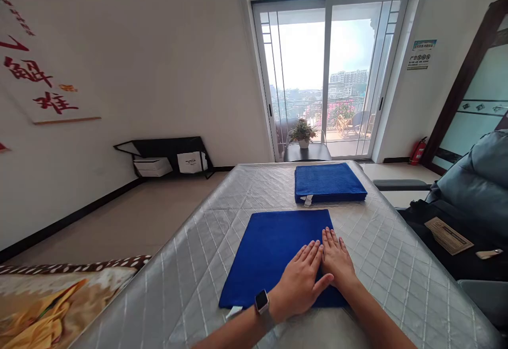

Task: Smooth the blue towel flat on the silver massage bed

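A blue cloth [270, 248], which looks like a towel, lies flat on the silver quilted surface [190, 253], with a white tag at its near left corner. My left hand [299, 280], a watch on its wrist, rests flat on the cloth's right half with the thumb spread to the right. Beside it my right hand [337, 259] lies along the cloth's right edge, fingers stretched forward. The two hands meet at the fingers and hold nothing. Farther back sits a neat stack of folded blue cloths [329, 179] with a white tag at its front.
Right of the surface is a dark armchair [480, 190] with a brown card [448, 235] on it. Behind, a potted plant [303, 133] stands on a chair before the sliding glass door. A patterned blanket [99, 291] with yellow cloth lies at lower left.
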Tool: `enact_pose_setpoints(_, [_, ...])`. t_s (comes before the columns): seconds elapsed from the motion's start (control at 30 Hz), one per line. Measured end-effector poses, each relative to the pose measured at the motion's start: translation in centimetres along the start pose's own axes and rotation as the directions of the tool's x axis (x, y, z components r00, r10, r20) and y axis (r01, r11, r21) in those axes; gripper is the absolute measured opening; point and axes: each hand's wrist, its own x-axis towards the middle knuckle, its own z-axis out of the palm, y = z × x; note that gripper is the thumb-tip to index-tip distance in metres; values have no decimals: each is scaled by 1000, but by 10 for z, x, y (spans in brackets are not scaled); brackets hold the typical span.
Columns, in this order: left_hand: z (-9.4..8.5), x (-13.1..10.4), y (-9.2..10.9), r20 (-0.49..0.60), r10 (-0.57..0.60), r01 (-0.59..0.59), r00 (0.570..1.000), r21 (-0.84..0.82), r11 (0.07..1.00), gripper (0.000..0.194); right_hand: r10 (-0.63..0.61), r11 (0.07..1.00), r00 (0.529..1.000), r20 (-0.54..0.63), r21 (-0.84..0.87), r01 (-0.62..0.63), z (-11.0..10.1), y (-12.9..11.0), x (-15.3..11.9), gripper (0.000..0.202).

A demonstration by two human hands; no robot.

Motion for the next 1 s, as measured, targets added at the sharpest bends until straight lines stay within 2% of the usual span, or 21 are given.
enact_pose_setpoints(0.1, [12, 21, 2, 28, -99, 99, 995, -23, 995, 66, -21, 1000, 1000, 1, -21, 21, 1, 2, -2, 62])
enact_pose_setpoints(0.2, [20, 34, -11, 42, -170, 171, 984, -2, 985, 68, -7, 1000, 1000, -6, 3, 7, 2, 2, -1, 62])
enact_pose_setpoints(0.27, [20, 32, -22, 43, -206, 205, 978, 27, 978, 70, 15, 1000, 1000, -18, 28, -14, 3, 1, 1, 63])
enact_pose_setpoints(0.37, [15, 15, -44, 60, -297, 293, 953, 73, 953, 75, 34, 997, 999, -41, 67, -31, 4, 1, 2, 67])
enact_pose_setpoints(0.5, [5, -20, -83, 65, -415, 406, 907, 122, 906, 79, 33, 997, 998, -44, 76, -30, 3, 0, 3, 67])
enact_pose_setpoints(0.67, [0, -63, -124, 29, -502, 490, 865, 171, 855, 79, 43, 998, 998, -35, 48, -41, 4, -2, 3, 67])
enact_pose_setpoints(0.8, [1, -82, -137, -3, -527, 517, 850, 197, 833, 80, 40, 999, 999, -36, 21, -39, 7, -4, 5, 67])
enact_pose_setpoints(1.0, [0, -87, -141, -47, -511, 511, 859, 166, 844, 80, 27, 1000, 998, -57, 11, -27, 11, -6, 8, 67])
